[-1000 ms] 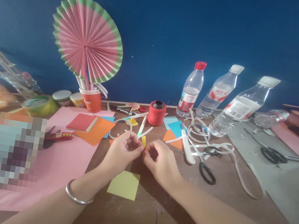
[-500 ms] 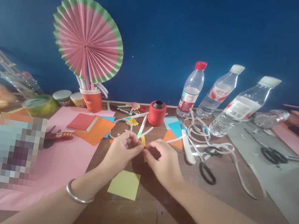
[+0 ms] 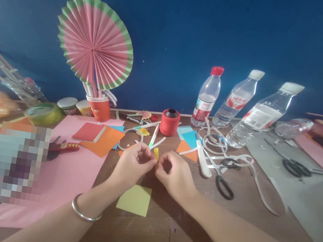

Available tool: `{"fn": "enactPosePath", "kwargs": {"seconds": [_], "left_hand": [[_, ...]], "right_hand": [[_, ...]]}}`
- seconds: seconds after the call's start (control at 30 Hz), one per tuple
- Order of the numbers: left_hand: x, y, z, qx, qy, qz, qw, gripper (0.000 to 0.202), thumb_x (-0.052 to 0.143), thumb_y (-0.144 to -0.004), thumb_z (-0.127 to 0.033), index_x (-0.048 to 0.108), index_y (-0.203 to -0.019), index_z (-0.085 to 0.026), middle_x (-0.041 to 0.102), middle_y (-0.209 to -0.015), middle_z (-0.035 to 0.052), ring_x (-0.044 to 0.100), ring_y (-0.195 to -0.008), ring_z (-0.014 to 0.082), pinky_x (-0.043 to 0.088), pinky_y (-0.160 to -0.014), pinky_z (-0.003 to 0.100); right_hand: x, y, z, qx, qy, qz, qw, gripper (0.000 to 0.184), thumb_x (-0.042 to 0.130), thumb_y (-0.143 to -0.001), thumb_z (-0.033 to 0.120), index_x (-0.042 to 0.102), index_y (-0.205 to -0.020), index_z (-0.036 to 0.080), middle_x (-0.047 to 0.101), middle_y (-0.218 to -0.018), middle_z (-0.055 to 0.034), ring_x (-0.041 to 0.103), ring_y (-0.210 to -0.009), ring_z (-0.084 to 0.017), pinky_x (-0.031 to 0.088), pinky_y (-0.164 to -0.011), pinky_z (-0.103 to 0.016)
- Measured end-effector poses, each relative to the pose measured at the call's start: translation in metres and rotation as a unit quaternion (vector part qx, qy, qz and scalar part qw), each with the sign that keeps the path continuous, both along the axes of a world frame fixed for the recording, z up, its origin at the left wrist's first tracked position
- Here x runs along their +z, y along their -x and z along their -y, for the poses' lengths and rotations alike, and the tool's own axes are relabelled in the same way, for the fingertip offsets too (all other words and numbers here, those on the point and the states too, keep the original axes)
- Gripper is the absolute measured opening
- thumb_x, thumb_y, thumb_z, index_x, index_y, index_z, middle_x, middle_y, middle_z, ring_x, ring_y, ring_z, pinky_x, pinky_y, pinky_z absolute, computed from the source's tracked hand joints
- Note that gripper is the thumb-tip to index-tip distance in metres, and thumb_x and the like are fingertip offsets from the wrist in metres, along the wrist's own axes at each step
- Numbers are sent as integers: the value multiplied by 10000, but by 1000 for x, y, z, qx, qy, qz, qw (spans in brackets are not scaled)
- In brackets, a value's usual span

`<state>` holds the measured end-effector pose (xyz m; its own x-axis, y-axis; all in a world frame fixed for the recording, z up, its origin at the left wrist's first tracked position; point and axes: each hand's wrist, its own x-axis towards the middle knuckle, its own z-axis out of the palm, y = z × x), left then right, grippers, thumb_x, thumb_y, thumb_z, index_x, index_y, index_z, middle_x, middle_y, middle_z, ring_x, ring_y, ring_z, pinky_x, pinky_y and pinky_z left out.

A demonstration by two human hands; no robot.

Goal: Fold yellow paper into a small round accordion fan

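I have a narrow yellow strip [image 3: 156, 153], probably paper, nearly upright at my fingertips [image 3: 152, 162], its lower part mostly hidden.

Head camera: looks forward, down across table [image 3: 123, 240] toward wall [image 3: 175, 36].

The paper strip [image 3: 156, 153] is bright yellow, and the square sheet [image 3: 134, 200] is pale yellow-green. The pleated paper fan [image 3: 113, 38] is pink, banded with green around its rim, above a red-orange paper cup [image 3: 100, 110]. Yellow chevrons pattern the red handle [image 3: 70, 146] on the large pink sheet [image 3: 77, 181]. The thread spool [image 3: 169, 125] is red with a black core. One bottle [image 3: 206, 95] wears a red cap; the scissors' handles [image 3: 231, 196] are black, the wall [image 3: 175, 36] deep blue, the bangle [image 3: 85, 217] silvery.
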<state>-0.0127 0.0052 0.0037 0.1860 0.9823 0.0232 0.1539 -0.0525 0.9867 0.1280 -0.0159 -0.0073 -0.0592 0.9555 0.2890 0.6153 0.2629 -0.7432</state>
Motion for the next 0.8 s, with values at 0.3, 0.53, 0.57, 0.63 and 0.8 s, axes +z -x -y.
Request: {"fn": "enactPosePath", "kwargs": {"seconds": [0.3,0.53,0.57,0.63,0.8], "left_hand": [[-5,5,-8,47,-19,16,999,194,613,-634,-186,425,-685,-186,589,-667,-26,542,-628,101,418,-610,215],[-4,3,-6,40,-10,12,999,191,620,-632,-190,432,-671,-181,573,-647,-30,534,-622,97,413,-600,208],[-4,3,-5,39,-6,15,999,193,622,-630,-190,434,-673,-181,581,-654,-27,539,-631,100,416,-611,213],[-3,3,-5,37,2,24,999,199,630,-622,-192,439,-677,-180,590,-662,-21,547,-646,106,421,-633,221],[-2,3,-5,31,16,43,998,207,638,-615,-194,445,-690,-178,609,-688,-6,557,-659,112,424,-650,234]], "right_hand": [[1,-1,-1,-8,21,-19,1000,59,494,-685,140,475,-660,190,541,-668,18,489,-644,-126,346,-585,-230],[0,-2,-1,-1,-12,-26,1000,53,517,-749,221,551,-718,194,590,-726,2,526,-713,-144,369,-651,-255],[0,-2,-1,-1,-14,-24,1000,66,515,-750,215,550,-699,193,590,-714,4,524,-702,-142,367,-647,-254],[0,-2,-2,-6,-11,-29,1000,81,510,-748,208,543,-676,191,583,-691,10,517,-670,-133,365,-627,-249],[1,-2,-3,-7,37,-75,996,84,495,-741,211,536,-671,190,566,-643,24,502,-608,-116,365,-581,-231]]}}
